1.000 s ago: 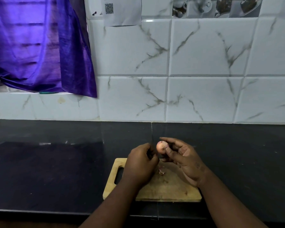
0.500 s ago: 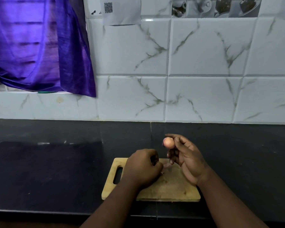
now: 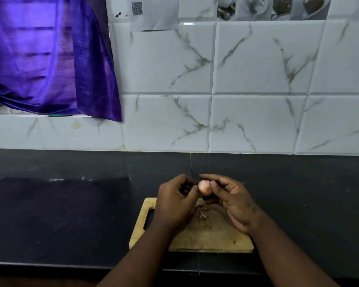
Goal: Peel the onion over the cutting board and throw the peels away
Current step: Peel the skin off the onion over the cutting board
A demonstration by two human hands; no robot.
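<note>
A small pinkish onion (image 3: 204, 187) is held above the far edge of the wooden cutting board (image 3: 216, 235). My right hand (image 3: 234, 201) grips it between thumb and fingers. My left hand (image 3: 174, 201) is curled, and its fingertips touch the onion's left side. A few pale peel scraps (image 3: 202, 214) lie on the board between my hands. Whether my left hand holds a peel is hidden by its fingers.
The board lies on a black countertop (image 3: 71, 204) close to its front edge, handle slot (image 3: 148, 218) to the left. A white marble-tiled wall (image 3: 247, 100) rises behind. A purple cloth (image 3: 46, 59) hangs at the upper left.
My left hand rose from the board back to the onion. My right hand tilted the onion towards it.
</note>
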